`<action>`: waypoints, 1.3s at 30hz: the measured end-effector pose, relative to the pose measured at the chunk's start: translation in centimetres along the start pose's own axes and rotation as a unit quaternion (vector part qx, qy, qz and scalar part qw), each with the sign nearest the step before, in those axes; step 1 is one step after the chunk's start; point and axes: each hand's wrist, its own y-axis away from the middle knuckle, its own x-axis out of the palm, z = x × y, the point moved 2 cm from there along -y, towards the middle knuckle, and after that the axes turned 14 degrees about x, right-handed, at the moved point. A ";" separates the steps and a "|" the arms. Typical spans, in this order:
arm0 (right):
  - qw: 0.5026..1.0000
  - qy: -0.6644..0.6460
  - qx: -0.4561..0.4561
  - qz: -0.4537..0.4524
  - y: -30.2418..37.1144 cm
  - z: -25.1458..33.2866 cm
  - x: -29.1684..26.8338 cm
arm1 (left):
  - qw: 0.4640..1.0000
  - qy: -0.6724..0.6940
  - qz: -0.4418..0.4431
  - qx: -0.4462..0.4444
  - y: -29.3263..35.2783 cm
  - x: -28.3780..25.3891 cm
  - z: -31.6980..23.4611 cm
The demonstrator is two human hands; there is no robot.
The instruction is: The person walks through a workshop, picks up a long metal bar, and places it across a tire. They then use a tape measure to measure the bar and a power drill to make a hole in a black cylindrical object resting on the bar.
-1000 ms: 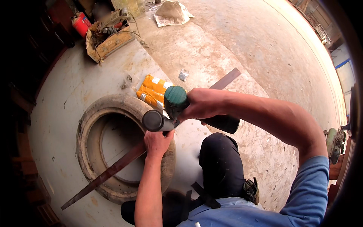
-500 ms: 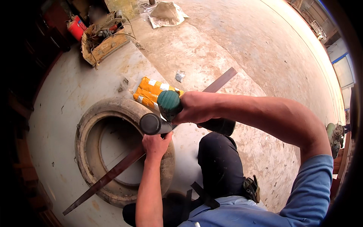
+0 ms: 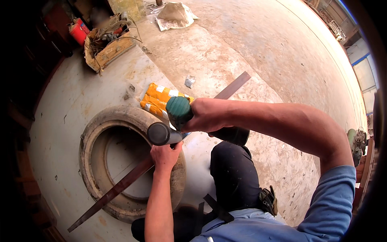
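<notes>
A long flat dark metal bar (image 3: pixel 113 195) lies slantwise across a worn tyre (image 3: pixel 93 137) that rests on the floor. Close to the tyre's right rim, my left hand (image 3: pixel 164 156) is closed on the bar, its fingertips partly hidden. Above it, my right hand (image 3: pixel 200 114) grips a green and black power tool (image 3: pixel 179 108), held over the bar. A black cylinder (image 3: pixel 159 133) sticks out beside the tool, just above my left hand. The tool's working end is hidden from view. Past the tool, the bar's far end reaches out over the floor.
An orange taped package (image 3: pixel 155 98) lies just beyond the tyre, with a small silvery packet (image 3: pixel 190 81) near it. Farther left stand a wooden box (image 3: pixel 108 54) of tools and cables and a red container (image 3: pixel 77 34). A cloth-covered heap (image 3: pixel 175 15) sits at the back.
The view has shifted very slightly. Both hands, the power tool and the bar keep nearly the same places relative to each other.
</notes>
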 end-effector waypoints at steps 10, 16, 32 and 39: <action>1.000 0.012 0.002 -0.005 0.4 0.1 0.0 | 1.000 0.014 0.026 -0.002 0.1 0.2 0.2; 1.000 0.027 -0.015 -0.003 0.2 0.2 0.0 | 0.999 0.001 0.036 -0.008 0.2 0.1 0.1; 0.992 0.115 0.009 -0.046 0.5 0.6 -1.1 | 0.999 0.013 0.032 -0.021 0.5 0.2 0.6; 0.992 0.114 -0.032 -0.048 0.6 0.6 -0.9 | 0.999 0.009 0.030 -0.018 0.5 0.5 0.6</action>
